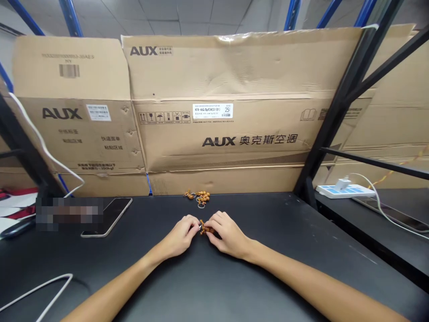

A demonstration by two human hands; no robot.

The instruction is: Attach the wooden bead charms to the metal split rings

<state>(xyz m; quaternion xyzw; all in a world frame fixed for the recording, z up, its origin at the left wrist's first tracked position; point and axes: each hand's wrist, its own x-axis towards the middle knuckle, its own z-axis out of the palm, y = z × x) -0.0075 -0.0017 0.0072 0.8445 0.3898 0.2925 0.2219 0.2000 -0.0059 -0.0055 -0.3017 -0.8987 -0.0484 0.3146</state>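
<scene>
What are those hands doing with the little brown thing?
Both hands, the left hand and the right hand, pinch a small brown charm with a metal ring between their fingertips, low over the black table. A little pile of similar charms lies just behind, and a phone lies to the left.

Matt black table [268,250], creased cardboard [234,80]

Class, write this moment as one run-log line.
left hand: pinching keychain charm | right hand: pinching same charm | charm pile: behind hands | smartphone: left on black table
</scene>
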